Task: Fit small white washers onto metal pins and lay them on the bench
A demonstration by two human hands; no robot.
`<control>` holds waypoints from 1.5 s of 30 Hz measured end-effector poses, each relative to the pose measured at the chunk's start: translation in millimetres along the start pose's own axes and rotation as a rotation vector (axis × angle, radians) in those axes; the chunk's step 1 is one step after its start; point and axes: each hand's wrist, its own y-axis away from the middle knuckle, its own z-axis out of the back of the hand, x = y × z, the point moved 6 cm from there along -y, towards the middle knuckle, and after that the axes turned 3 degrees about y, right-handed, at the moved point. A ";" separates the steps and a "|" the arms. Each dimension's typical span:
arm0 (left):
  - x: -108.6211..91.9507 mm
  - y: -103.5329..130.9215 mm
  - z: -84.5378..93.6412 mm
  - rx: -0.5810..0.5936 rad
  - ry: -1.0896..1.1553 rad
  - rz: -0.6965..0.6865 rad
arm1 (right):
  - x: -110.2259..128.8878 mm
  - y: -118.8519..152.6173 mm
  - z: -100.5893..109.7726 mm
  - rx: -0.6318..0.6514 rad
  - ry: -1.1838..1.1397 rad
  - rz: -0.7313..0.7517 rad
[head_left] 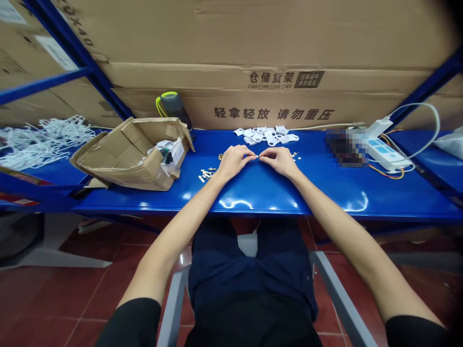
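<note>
Tiny pale part (257,156) is up between both hands, over the middle of the blue table (264,190), a bit nearer the back edge than the front. Left hand (232,161) and right hand (282,161) face each other, fingers curled, almost touching, each grip pinched down on it, thumb to fingertip. Forearms come in over the front edge in a V, with a shiny stretch of tabletop between them. Back edge has a pile of white pieces (265,136) just past the fingers; small metal bits (207,174) and a cardboard box (144,176) crowd the left side. Right side's roomier, up to the power strip (387,153).
</note>
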 end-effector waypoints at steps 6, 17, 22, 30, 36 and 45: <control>3.5 -0.1 0.3 0.001 -0.016 0.003 | 7.1 2.7 1.1 0.007 -0.014 0.005; 6.0 0.7 3.4 0.130 -0.066 -0.060 | 9.6 3.8 -7.7 0.083 0.118 0.117; 36.0 15.7 42.7 -0.043 -0.163 0.057 | 15.9 8.2 -13.1 0.218 0.175 0.237; 60.3 56.5 79.4 -0.144 -0.251 0.309 | 27.2 13.0 -15.6 0.305 0.196 0.259; 54.6 57.2 76.2 -0.035 -0.294 0.288 | 9.6 4.0 -4.1 0.105 0.269 0.137; 52.0 53.5 69.0 0.027 -0.334 0.273 | -25.3 0.2 44.5 -0.247 0.612 -0.191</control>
